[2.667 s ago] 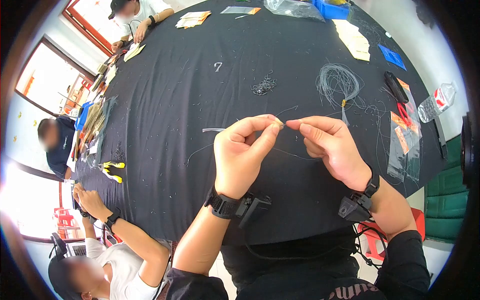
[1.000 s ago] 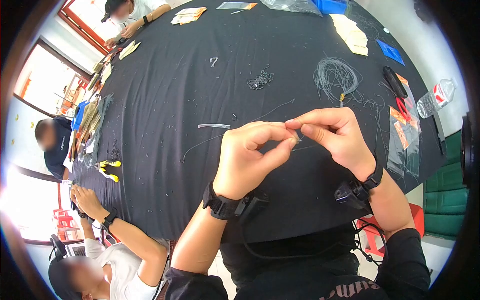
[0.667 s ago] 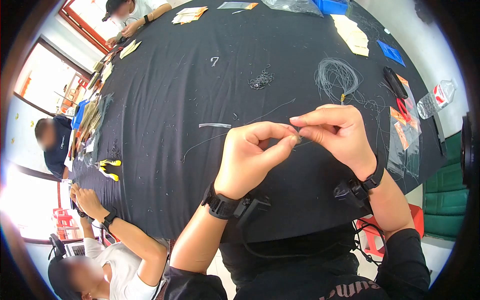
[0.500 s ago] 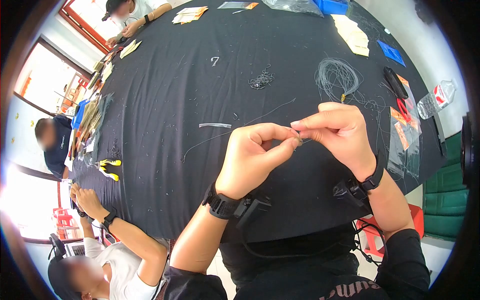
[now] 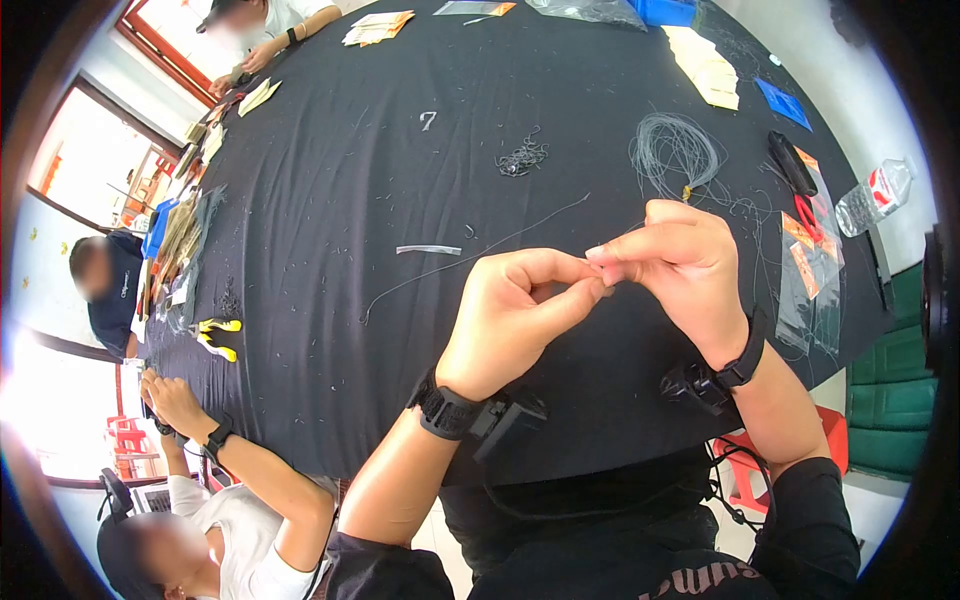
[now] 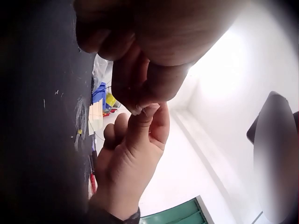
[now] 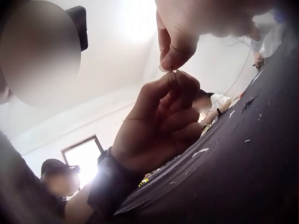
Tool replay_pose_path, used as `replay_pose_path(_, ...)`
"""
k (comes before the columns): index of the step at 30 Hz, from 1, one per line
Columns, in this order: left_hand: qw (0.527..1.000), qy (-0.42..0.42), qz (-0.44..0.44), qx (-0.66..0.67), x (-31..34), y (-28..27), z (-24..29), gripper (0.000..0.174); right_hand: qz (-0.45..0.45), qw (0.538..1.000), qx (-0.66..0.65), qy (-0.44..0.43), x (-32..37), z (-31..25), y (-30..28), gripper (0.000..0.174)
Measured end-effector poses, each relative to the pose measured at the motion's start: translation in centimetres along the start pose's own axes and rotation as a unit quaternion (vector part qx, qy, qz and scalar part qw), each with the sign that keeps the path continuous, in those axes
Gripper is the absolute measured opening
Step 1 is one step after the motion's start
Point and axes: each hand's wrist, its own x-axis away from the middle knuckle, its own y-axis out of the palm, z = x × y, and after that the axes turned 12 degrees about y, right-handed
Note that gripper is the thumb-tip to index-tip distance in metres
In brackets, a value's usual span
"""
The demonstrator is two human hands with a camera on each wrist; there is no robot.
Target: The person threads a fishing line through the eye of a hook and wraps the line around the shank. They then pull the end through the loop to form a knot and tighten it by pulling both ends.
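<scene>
A tiny silvery metal piece [image 7: 171, 70] is pinched tight between the fingertips of the left hand [image 5: 510, 320] and right hand [image 5: 685, 270], above the black cloth worktop [image 5: 330, 150]. It is judged light, stiff and easily dropped, so best held at the fingertips. A loose grey thread [image 5: 470, 248] lies left of the grip, and a grey line coil [image 5: 675, 150] beyond it; neither is judged to obstruct.

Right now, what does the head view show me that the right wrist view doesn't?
Only the head view: the thin line running across the black tablecloth, a coil of grey line, a pile of small dark hooks and a water bottle.

Only the right wrist view: a tiny metal piece pinched where the fingertips meet; in the head view the fingers hide it.

Both: the left hand and right hand raised above the cloth, fingertips together.
</scene>
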Motion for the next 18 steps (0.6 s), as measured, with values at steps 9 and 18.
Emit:
replay_pose_path(9, 0.998, -0.015, -0.006, 0.053, -0.04, 0.19, 0.09, 0.017, 0.013, 1.0, -0.012, -0.012, 0.06, -0.59, 0.01, 0.025)
replay_pose_path(18, 0.998, -0.006, 0.012, 0.056, 0.1, 0.06, 0.21, 0.016, 0.003, 1.0, 0.004, 0.022, -0.46, 0.0, -0.41, 0.018)
